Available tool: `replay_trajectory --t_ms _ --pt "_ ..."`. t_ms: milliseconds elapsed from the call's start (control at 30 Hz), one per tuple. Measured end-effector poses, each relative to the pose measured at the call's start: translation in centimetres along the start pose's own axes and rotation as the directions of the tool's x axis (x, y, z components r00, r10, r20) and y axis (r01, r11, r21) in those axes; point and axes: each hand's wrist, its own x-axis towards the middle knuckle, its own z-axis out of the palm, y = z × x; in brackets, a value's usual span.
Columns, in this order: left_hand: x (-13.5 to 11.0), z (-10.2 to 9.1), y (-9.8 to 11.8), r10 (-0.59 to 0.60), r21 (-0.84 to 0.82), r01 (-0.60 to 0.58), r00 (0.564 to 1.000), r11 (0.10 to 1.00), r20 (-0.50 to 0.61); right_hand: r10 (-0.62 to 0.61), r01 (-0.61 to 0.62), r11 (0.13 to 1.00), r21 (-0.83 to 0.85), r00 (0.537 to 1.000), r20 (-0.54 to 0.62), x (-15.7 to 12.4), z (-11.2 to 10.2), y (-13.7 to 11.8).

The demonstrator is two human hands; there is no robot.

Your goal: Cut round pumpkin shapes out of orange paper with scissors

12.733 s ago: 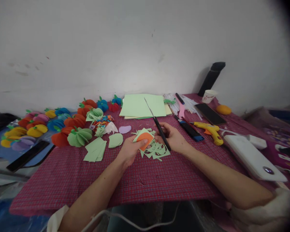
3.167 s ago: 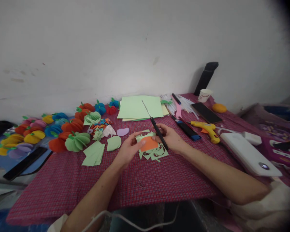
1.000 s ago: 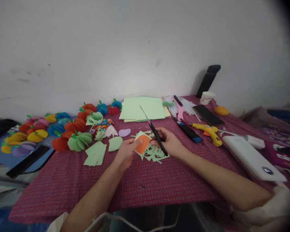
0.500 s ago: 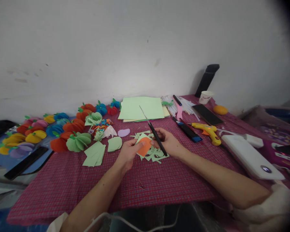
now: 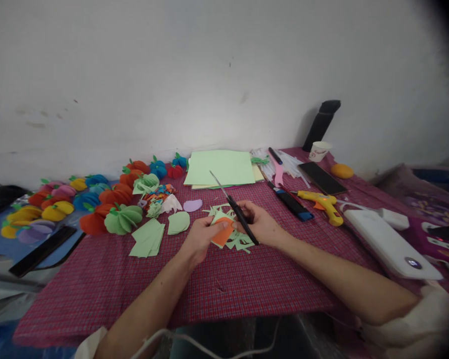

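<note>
The left hand (image 5: 200,238) pinches orange paper (image 5: 220,237) and pale-green paper (image 5: 218,215) beneath its thumb, above green offcuts (image 5: 241,243) on the bench (image 5: 247,286). The right hand (image 5: 259,224), fingers curled, holds a black-handled pointed tool (image 5: 241,217) just right of the orange paper.

No text readable, not even on the cup (image 5: 320,151)

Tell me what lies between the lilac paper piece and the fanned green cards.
In the head view, a small stack of rounded green paper cutouts lies between them.
</note>
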Motion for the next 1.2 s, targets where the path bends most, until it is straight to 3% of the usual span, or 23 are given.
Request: replay_trajectory --t_ms 267,400,567,700,1200 --pt "0.1 -0.6 1.1 0.093 -0.128 -0.105 0.991 0.986 -0.097 0.065 -0.066 0.997 0.03 0.997 0.029 -0.3 -0.3 -1.4" --pt "0.4 -1.7 2.1 0.096 -0.236 -0.141 0.977 0.962 -0.192 0.121 -0.137 0.988 0.076 0.976 0.183 -0.7 -0.7 -1.9" --pt "0.9 -3.0 2.7 0.131 -0.305 -0.227 0.943 0.925 -0.306 0.226 -0.248 0.969 0.008 0.895 0.385 -1.0 -1.0 -2.1" --pt "0.9 -3.0 2.5 0.151 -0.308 -0.242 0.945 0.92 -0.291 0.227 -0.226 0.972 -0.057 0.865 0.447 -1.1 -0.9 -2.1" --pt "0.6 -2.0 1.8 0.16 -0.314 -0.225 0.962 0.922 -0.22 0.187 -0.177 0.982 -0.065 0.874 0.448 -0.9 -0.9 -1.4"
